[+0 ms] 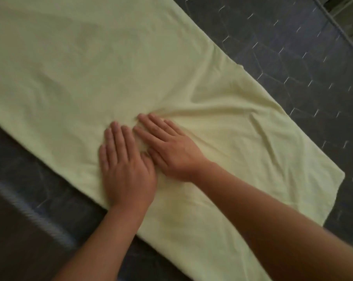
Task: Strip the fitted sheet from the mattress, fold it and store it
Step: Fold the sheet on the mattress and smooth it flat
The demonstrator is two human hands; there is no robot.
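Lying across a dark grey quilted mattress (293,57), the pale yellow fitted sheet (86,63) was folded into a long, wide band that ran from the far left of the view to the near right. Its far long edge and its short right end rested on the mattress top, with bare quilting showing beyond them. A narrower strip of bare mattress showed along the near left side.

Both hands lay palm down on the sheet, just inside its near edge. The left hand (127,173) pointed away from the person. Its fingers (115,138) were straight, close together and flat on the cloth. The right hand (171,155) sat just to the right of it and angled toward the far left. Its fingers (151,123) were also straight and only slightly spread, their tips close beside those of the left hand. The two thumbs lay near each other between the hands; whether they touched could not be told.

Soft creases (216,106) fanned out through the cloth from the right hand's fingertips toward the right end. The rest of the band, to the far left, lay smoother.

At the near left, a pale piped edge (31,218) of the mattress showed, blurred, with a dark brown area beyond it. In the far right corner was a grey-green shape, too blurred to name.
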